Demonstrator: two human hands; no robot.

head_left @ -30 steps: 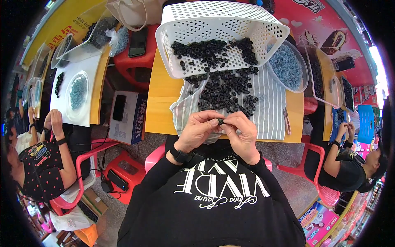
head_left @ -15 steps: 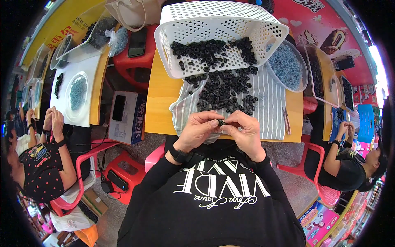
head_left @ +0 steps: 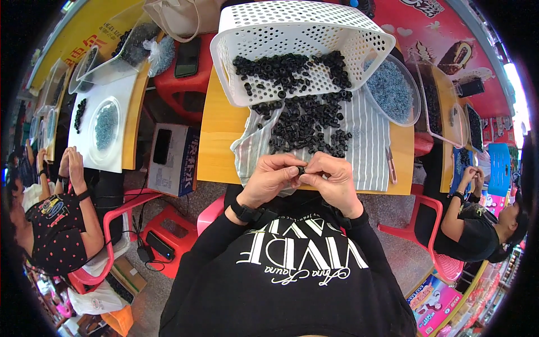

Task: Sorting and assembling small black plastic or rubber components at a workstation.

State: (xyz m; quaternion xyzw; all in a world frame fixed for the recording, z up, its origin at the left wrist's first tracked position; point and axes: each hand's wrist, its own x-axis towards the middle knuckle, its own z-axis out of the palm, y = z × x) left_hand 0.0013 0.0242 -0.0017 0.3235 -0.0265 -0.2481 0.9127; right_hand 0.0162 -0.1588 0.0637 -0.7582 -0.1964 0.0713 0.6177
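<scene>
Above the front edge of the table, my left hand (head_left: 272, 178) and my right hand (head_left: 333, 181) meet, fingertips pinched together on one small black ring-like part (head_left: 301, 170). Fingers cover most of it, so its exact kind does not show. Just beyond them, a loose heap of small black cylindrical parts (head_left: 306, 121) lies on a striped cloth (head_left: 370, 149). More of these parts rest in a white perforated plastic basket (head_left: 297, 17), tipped on its side with its mouth facing me. To its right stands a round clear tub (head_left: 416, 115) of tiny bluish translucent pieces (head_left: 390, 90).
A slim pinkish tool (head_left: 391, 166) lies at the cloth's right edge. Left of my wooden table (head_left: 216, 151) are a red stool (head_left: 185, 84) and a box (head_left: 168, 168) with a phone on it. Other people work at tables on both sides.
My fingers have shifted slightly around the small black part, the right fingertips moving a little. The heap, basket and tub stay where they were.
</scene>
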